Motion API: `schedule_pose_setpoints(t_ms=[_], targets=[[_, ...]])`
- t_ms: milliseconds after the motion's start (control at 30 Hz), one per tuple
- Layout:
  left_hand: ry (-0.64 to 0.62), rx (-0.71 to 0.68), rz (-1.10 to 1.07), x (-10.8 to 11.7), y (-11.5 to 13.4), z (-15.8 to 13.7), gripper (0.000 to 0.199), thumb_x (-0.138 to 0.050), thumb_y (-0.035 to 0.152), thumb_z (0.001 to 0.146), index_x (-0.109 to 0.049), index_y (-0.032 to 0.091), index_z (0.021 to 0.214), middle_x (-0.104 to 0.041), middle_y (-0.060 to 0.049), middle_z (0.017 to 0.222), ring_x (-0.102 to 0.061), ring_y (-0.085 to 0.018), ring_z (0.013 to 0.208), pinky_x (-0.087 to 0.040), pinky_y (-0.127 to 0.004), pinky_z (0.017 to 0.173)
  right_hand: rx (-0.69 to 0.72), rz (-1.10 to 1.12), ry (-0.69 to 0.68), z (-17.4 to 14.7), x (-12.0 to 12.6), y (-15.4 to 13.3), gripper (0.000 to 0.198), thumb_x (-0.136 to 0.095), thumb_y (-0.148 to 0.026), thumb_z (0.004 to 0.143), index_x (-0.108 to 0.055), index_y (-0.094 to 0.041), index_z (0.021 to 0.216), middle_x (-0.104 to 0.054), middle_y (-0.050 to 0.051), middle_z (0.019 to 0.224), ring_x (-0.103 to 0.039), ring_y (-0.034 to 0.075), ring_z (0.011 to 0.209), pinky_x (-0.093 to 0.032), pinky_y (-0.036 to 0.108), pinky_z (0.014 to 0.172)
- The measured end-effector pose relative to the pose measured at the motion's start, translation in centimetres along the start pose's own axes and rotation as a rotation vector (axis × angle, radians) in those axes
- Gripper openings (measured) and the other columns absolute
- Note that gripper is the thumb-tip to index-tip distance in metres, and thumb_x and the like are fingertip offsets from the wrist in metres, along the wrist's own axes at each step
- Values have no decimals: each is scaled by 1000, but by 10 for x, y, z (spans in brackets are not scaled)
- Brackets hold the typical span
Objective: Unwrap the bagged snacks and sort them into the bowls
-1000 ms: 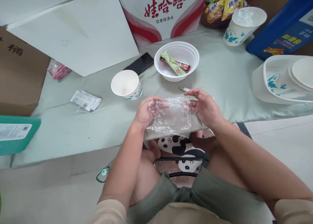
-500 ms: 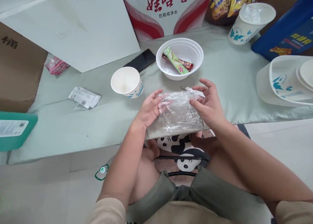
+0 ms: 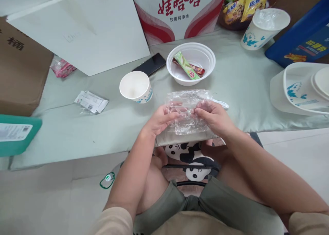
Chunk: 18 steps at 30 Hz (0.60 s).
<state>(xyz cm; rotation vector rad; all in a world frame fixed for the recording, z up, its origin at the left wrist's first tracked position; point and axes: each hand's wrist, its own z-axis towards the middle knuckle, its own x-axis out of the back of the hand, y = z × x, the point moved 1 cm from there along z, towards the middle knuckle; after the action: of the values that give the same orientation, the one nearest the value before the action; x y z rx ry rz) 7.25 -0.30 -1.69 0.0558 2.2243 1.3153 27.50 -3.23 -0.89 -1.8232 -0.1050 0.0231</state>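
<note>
1. Clear plastic wrap (image 3: pixel 190 126) — crumpled, between the 2 hands, by the front edge of the table (image 3: pixel 110 139), this side of the white bowl (image 3: pixel 203 58). Looks thin; an uneven pull could rip it.
2. Left hand (image 3: pixel 161 120): thumb and fingers pinching the wrap's left part. Film looks slick, so a light grip could slip.
3. Right hand (image 3: pixel 214 115): thumb and forefinger pinching near the wrap's middle, other fingers curled. The 2 grips are near each other, so any tug would load that short stretch.
4. White-handled tool (image 3: pixel 222 104): sticks out past the right hand, other end covered by wrap. Could be a knife, can't tell. If sharp, dragging the film across it risks a nick — film or finger.
5. Paper cup (image 3: pixel 143 97): near the left hand, looks light. A wide outward swing could tip it, maybe onto the phone (image 3: pixel 151 64) just behind.
6. Table edge: wrap sits close. If both grips loosen, it could slide toward the lap.
</note>
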Motion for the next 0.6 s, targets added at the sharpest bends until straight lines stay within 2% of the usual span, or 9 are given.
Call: schedule_pose_setpoints(t_ms=[67, 133, 200, 300, 367, 500, 600], targets=[[14, 43, 115, -1, -2, 0, 44, -86, 30, 65, -68, 15, 102, -75, -5, 82, -72, -16, 73, -56, -26, 67, 8, -11, 39, -1, 0, -2, 22, -70, -41, 80, -58, -23, 82, -69, 0, 68, -63, 15, 63, -52, 29, 60], [87, 50, 214, -1, -2, 1, 29, -79, 30, 72, -68, 16, 95, -65, 3, 61, -62, -10, 52, -48, -21, 51, -11, -50, 47, -1, 0, -3, 23, -68, -43, 81, -57, -24, 88, -61, -5, 56, -56, 13, 49, -45, 25, 48], [123, 47, 244, 0, -2, 2, 25, -73, 30, 76, -68, 17, 97, -56, 7, 52, -56, -9, 43, -44, -20, 43, -28, -83, 43, -1, 1, -1, 27, -67, -44, 82, -58, -23, 96, -53, -8, 49, -50, 12, 42, -40, 24, 43], [95, 46, 168, 1, 2, 1, 37, -70, 30, 76, -66, 21, 111, -58, 7, 52, -57, -11, 41, -44, -21, 42, -20, -26, 52, 0, 2, 2, 30, -65, -42, 83, -61, -24, 106, -53, -9, 52, -50, 11, 43, -41, 25, 44], [97, 53, 76, 3, 3, 1, 42, -71, 32, 73, -65, 23, 113, -60, 7, 54, -56, -11, 39, -44, -21, 40, -2, 68, 85, 2, 3, 3, 27, -64, -41, 82, -63, -27, 106, -55, -8, 56, -49, 11, 45, -40, 25, 45], [127, 62, -43, 9, 4, 4, 29, -72, 31, 66, -67, 20, 92, -64, 2, 60, -55, -11, 42, -43, -22, 41, 18, 166, 107, 5, 5, 2, 15, -65, -41, 74, -65, -26, 78, -57, -3, 58, -47, 13, 47, -42, 29, 46], [103, 18, -74, 12, 6, 8, 23, -68, 38, 67, -66, 17, 75, -65, -2, 70, -59, -13, 53, -48, -25, 47, 37, 120, 42, 6, 9, 2, 19, -63, -43, 72, -64, -25, 66, -60, 1, 62, -53, 18, 52, -47, 34, 52]])
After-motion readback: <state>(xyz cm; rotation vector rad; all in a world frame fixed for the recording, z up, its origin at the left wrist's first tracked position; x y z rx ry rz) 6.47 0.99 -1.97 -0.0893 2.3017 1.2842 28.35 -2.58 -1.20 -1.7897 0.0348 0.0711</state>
